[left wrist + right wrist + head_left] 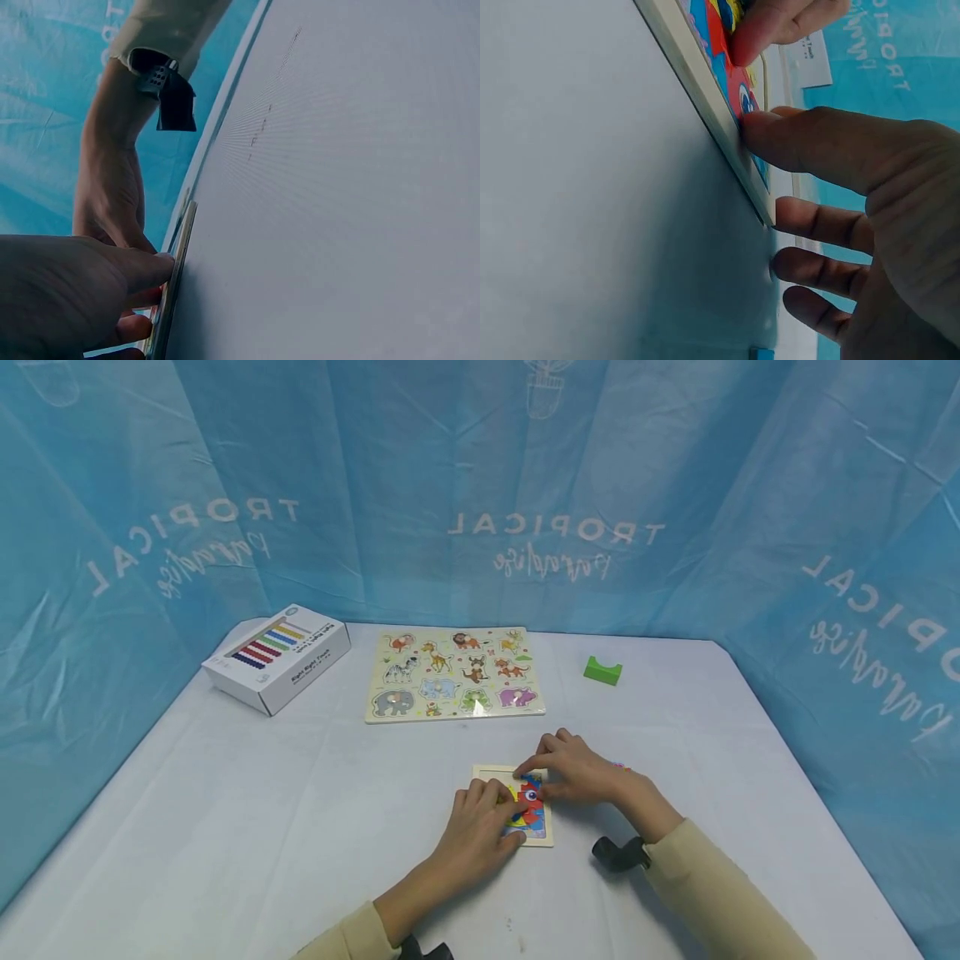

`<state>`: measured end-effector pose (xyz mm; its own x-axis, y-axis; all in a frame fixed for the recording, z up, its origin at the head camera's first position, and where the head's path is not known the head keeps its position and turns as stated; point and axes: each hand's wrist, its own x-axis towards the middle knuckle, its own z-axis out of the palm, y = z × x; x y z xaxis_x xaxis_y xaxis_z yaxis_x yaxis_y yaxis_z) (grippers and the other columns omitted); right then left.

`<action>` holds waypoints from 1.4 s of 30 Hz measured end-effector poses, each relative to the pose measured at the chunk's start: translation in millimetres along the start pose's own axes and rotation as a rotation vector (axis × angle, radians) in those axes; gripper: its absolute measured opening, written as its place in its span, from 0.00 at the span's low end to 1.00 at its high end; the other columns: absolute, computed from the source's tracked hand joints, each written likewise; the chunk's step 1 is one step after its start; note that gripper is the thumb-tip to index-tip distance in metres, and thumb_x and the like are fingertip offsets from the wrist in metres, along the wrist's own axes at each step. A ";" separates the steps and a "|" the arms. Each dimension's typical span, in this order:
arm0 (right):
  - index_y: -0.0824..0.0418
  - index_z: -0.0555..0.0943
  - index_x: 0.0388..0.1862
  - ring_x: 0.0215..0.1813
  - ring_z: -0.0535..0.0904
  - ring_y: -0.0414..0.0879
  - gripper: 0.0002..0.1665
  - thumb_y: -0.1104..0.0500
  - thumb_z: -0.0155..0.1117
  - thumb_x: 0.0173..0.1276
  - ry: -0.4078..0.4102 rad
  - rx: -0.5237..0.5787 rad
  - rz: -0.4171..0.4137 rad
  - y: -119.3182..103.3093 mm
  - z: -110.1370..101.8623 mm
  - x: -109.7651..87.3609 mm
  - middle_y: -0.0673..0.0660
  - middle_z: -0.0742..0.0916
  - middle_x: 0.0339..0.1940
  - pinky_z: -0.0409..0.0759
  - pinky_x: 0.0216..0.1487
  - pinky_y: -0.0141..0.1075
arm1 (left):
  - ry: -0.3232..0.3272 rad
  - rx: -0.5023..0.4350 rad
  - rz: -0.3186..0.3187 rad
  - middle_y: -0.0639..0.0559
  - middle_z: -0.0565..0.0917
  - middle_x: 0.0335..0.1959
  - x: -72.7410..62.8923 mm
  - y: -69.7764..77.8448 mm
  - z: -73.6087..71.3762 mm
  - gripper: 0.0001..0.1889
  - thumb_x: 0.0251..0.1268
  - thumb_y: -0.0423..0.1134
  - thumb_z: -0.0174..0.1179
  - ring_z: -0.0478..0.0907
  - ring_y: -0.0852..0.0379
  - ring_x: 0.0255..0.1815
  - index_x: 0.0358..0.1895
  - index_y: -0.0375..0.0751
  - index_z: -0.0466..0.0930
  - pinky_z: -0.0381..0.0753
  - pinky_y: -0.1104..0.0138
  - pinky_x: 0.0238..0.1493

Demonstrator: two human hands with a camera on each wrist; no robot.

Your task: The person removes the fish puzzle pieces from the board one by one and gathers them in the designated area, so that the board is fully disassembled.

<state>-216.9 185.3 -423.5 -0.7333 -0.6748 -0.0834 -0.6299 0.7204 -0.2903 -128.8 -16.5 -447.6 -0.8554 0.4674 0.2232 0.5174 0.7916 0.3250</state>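
Left hand (474, 827) and right hand (576, 773) relaxed, touching without gripping, we should press the puzzle pieces (533, 806) evenly within the frame (488, 769)

Place: looks like a staged recording booth
Curtain (405, 589): hangs around three sides, hides the room beyond
Table (262, 818): wears white cloth
Wrist camera (619, 855): suggests filming

left hand (67, 296): touching board (172, 289) | right hand (112, 199): just behind | blue backdrop (37, 120)
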 end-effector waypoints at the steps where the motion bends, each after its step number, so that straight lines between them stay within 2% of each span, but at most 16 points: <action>1: 0.35 0.80 0.53 0.47 0.66 0.42 0.24 0.52 0.70 0.57 -0.011 -0.001 0.003 0.2 -0.8 0.8 0.48 0.79 0.43 0.67 0.45 0.37 | -0.004 0.000 -0.001 0.54 0.74 0.48 -0.1 0.2 -0.1 0.19 0.57 0.49 0.63 0.64 0.56 0.48 0.52 0.50 0.82 0.63 0.61 0.47; 6: 0.34 0.80 0.53 0.46 0.67 0.42 0.24 0.50 0.71 0.56 -0.037 -0.002 0.013 2.7 -0.4 3.1 0.47 0.78 0.43 0.66 0.45 0.36 | -0.005 -0.014 -0.009 0.54 0.74 0.48 -1.0 0.8 0.7 0.19 0.57 0.48 0.63 0.64 0.56 0.48 0.53 0.51 0.82 0.63 0.61 0.47; 27: 0.34 0.80 0.49 0.46 0.67 0.42 0.21 0.48 0.71 0.55 -0.047 -0.029 0.012 1.9 0.3 3.4 0.47 0.79 0.43 0.68 0.46 0.37 | -0.002 -0.001 0.003 0.54 0.73 0.48 -2.3 1.1 2.5 0.19 0.58 0.48 0.63 0.64 0.56 0.49 0.52 0.50 0.82 0.63 0.60 0.48; 33: 0.35 0.79 0.48 0.47 0.68 0.43 0.21 0.48 0.71 0.55 -0.027 -0.043 0.001 0.6 0.5 2.5 0.48 0.80 0.45 0.68 0.47 0.38 | 0.005 0.001 0.003 0.54 0.73 0.48 -2.5 1.6 2.5 0.18 0.58 0.48 0.63 0.64 0.56 0.49 0.52 0.50 0.82 0.63 0.61 0.48; 38: 0.38 0.78 0.48 0.46 0.68 0.44 0.22 0.49 0.72 0.54 0.027 -0.047 -0.002 -0.4 0.9 -0.2 0.48 0.81 0.43 0.69 0.48 0.39 | -0.002 0.019 0.000 0.54 0.73 0.48 -1.4 1.5 1.8 0.19 0.58 0.49 0.63 0.64 0.56 0.48 0.52 0.51 0.82 0.64 0.61 0.47; 42: 0.38 0.78 0.51 0.47 0.67 0.43 0.24 0.48 0.72 0.54 0.051 -0.036 0.020 -0.2 2.2 -2.5 0.48 0.80 0.42 0.68 0.49 0.40 | -0.007 0.032 -0.002 0.54 0.73 0.48 -0.8 1.4 0.7 0.19 0.58 0.50 0.62 0.64 0.56 0.48 0.52 0.51 0.82 0.64 0.60 0.47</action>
<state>-214.4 186.5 -425.3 -0.7571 -0.6520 -0.0399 -0.6233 0.7393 -0.2548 -127.5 -15.6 -448.0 -0.8565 0.4686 0.2162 0.5149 0.8047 0.2955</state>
